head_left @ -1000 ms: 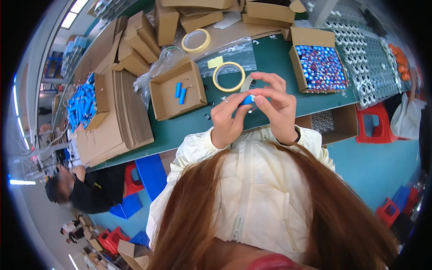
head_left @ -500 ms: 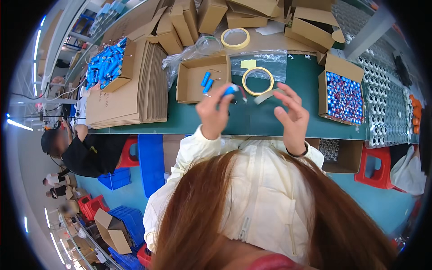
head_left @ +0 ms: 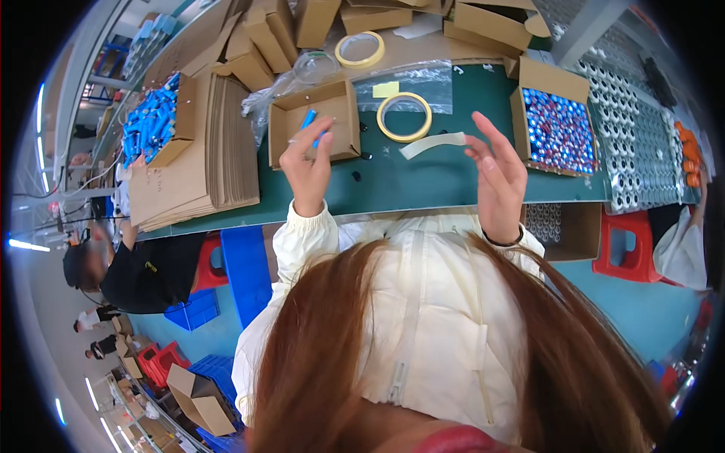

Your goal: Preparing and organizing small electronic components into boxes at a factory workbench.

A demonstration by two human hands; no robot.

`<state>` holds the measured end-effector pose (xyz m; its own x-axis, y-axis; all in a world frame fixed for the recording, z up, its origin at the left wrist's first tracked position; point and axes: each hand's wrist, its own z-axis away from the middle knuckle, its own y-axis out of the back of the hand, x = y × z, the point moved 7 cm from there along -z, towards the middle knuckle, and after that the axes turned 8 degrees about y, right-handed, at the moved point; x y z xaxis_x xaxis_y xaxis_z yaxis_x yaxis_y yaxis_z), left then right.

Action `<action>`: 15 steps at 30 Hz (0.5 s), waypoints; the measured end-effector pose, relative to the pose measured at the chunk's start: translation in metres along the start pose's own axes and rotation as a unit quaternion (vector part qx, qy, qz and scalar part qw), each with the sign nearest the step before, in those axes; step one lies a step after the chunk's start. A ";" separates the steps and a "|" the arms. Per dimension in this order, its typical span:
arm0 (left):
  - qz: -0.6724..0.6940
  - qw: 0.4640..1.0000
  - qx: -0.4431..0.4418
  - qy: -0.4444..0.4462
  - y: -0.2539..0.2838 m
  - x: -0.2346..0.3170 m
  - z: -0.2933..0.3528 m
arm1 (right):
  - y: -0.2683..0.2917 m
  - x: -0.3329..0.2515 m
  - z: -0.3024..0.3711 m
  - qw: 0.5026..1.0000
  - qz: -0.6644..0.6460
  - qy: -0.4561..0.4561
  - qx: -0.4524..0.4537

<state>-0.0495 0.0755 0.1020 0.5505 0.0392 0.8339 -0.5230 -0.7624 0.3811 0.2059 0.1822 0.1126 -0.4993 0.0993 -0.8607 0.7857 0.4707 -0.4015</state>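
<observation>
My left hand (head_left: 308, 170) is over the near edge of a small open cardboard box (head_left: 349, 113), fingers bent and thumb apart from them. One blue cylindrical battery cell (head_left: 309, 118) lies in this box beyond the fingers. More blue shows between finger and thumb; whether that cell is held or lies in the box I cannot tell. My right hand (head_left: 500, 177) is raised over the green table, index finger stretched up. A short strip of pale tape (head_left: 433, 143) is held at its other fingertips, pointing left. Near the strip's far side lies a yellowish tape roll (head_left: 404, 94).
Blue cells fill a carton (head_left: 183, 124) at left, beside stacked flat cardboard (head_left: 234, 151). At right stand a carton of blue-ended cells (head_left: 559, 132) and clear trays (head_left: 634, 128). Another tape roll (head_left: 359, 50) and cardboard boxes (head_left: 495, 26) are behind. A seated person (head_left: 155, 272) is at left.
My left hand has moved left, from in front of the tape roll to the small box; the cell it held no longer shows clearly. My right hand still has the tape strip. The view has shifted.
</observation>
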 end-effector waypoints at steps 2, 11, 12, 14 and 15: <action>0.110 0.987 -0.113 -0.005 -0.022 0.032 0.002 | -0.001 -0.003 0.000 1.000 -0.018 -0.007 -0.017; 0.087 0.919 -0.385 0.020 -0.094 0.093 0.025 | -0.006 -0.007 0.014 0.992 -0.081 -0.065 -0.071; 0.082 0.923 -0.377 0.006 -0.096 0.099 0.025 | -0.005 -0.008 0.016 0.991 -0.092 -0.063 -0.077; 0.092 0.913 -0.397 0.023 -0.100 0.100 0.027 | -0.003 -0.010 0.017 0.990 -0.097 -0.065 -0.077; 0.099 0.904 -0.413 0.036 -0.103 0.100 0.029 | -0.002 -0.011 0.017 0.989 -0.112 -0.067 -0.075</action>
<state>0.0786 0.1393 0.1344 0.3647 0.0194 0.9309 -0.9309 -0.0167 0.3650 0.2162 0.1651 0.1172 -0.5931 -0.1350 -0.7937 0.5929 0.5936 -0.5441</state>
